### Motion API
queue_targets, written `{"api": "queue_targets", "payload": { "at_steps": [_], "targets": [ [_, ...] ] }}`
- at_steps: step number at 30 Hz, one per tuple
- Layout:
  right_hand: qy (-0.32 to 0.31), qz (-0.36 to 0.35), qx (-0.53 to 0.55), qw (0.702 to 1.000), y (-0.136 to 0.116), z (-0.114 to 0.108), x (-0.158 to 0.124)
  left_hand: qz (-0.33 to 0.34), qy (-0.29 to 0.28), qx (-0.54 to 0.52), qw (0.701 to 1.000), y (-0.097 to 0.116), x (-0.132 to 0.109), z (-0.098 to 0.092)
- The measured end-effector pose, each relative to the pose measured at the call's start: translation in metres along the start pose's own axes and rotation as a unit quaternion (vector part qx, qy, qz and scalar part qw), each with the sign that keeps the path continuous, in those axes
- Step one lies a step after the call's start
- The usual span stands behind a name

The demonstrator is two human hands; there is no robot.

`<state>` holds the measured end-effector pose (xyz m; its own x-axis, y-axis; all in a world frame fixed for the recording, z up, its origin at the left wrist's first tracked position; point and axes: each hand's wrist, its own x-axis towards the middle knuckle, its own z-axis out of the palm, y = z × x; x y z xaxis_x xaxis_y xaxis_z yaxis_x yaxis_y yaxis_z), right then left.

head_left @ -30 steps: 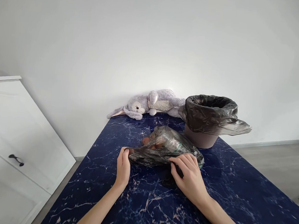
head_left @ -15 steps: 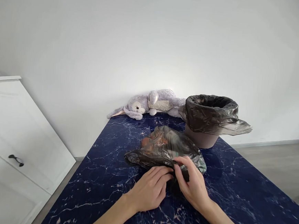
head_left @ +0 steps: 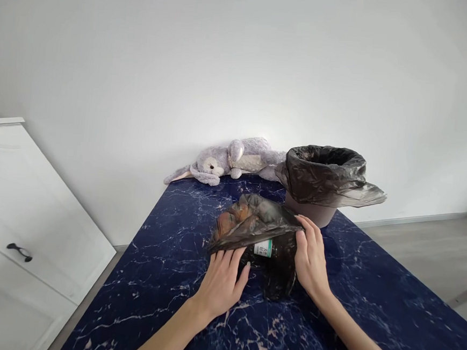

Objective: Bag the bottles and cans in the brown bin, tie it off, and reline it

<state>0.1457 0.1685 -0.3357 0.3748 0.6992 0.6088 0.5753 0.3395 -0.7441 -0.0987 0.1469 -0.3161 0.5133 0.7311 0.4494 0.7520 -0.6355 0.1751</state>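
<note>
A thin black plastic bag [head_left: 260,220] lies on the dark blue marbled table, its mouth facing me. Orange-brown shapes show through its far left side. In the opening is an item with a white and green label [head_left: 263,248]; the rest of it is hard to make out. My left hand [head_left: 224,282] is at the bag's left front, fingertips under the raised rim and thumb apart. My right hand [head_left: 311,254] pinches the bag's rim at the right between thumb and fingers.
Behind the bag to the right stands a bin [head_left: 311,209] lined with a black bag [head_left: 324,182]. A plush rabbit [head_left: 235,159] lies along the wall at the table's [head_left: 164,234] far edge. On the left is a white cabinet [head_left: 31,218].
My hands have moved apart, the left one leftward and the right one rightward and up. The bag's mouth has opened, and the labelled item now shows inside it.
</note>
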Motion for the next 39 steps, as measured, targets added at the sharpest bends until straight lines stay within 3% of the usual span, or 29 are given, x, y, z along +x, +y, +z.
{"api": "queue_targets", "payload": {
  "at_steps": [9,17,24,28,32,35,39],
  "targets": [
    [-0.033,0.078,0.071,0.994,0.014,0.008,0.0,0.001,0.035,0.02,0.999,-0.009,0.01,0.003],
    [-0.078,0.092,0.187,0.975,0.021,0.007,0.005,-0.009,-0.015,0.037,0.999,-0.007,0.037,-0.008],
    [-0.044,0.139,0.211,0.967,0.032,0.016,0.005,0.007,-0.083,0.02,0.996,-0.002,0.049,-0.023],
    [-0.048,0.152,0.205,0.966,0.039,0.017,0.005,0.01,-0.116,-0.014,0.993,0.003,0.048,-0.047],
    [-0.069,0.154,0.197,0.966,0.041,0.016,0.006,0.006,-0.138,-0.048,0.989,0.014,0.04,-0.082],
    [-0.088,0.151,0.193,0.966,0.042,0.014,0.006,-0.054,-0.201,-0.085,0.974,0.027,0.032,-0.113],
    [-0.11,0.149,0.189,0.964,0.042,0.012,0.005,-0.165,-0.301,-0.166,0.925,0.036,0.019,-0.153]
  ]
}}
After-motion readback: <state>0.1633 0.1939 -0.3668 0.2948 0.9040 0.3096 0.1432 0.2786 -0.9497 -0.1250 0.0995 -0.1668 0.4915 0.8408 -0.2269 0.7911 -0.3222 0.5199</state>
